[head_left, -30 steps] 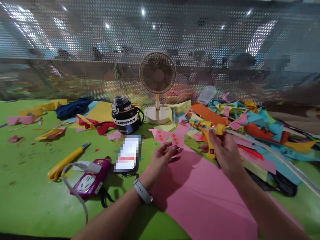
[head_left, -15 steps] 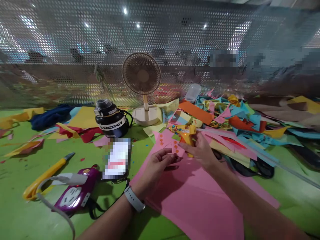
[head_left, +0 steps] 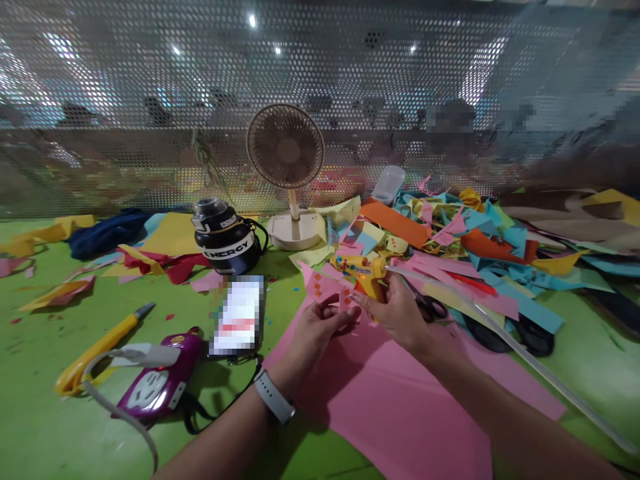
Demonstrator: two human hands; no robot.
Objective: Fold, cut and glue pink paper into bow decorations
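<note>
A: Glue gun [head_left: 363,272], yellow, in the right hand [head_left: 400,313], fingers wrapped round its grip. It sits just above the near edge of the paper pile, nozzle aimed left toward the small pink paper piece [head_left: 327,288].

B: And the left hand [head_left: 313,330]?

A: Pinching that pink piece at its lower edge, thumb and fingertips closed on it. The piece has small orange squares stuck on it and is held up over the big pink sheet [head_left: 400,393].

B: Step in hand?

A: Gluing, I'd judge. The nozzle is lined up at the pink piece, right beside it. Whether the tip touches the paper I cannot tell, the spot is small and partly behind the fingers.

B: What does the next move call for?

A: Probably a steady left hand, the nozzle put on the exact spot, and a short squeeze for a small dot. The glue stick [head_left: 500,333] trails long out the back to the right over the scraps, so it needs room to swing.

B: Other stuff?

A: Yellow utility knife [head_left: 100,343] and purple power strip [head_left: 160,380] to the left, a phone [head_left: 239,315], a black jug [head_left: 226,235], a desk fan [head_left: 286,150], all on the green table [head_left: 45,427].
</note>
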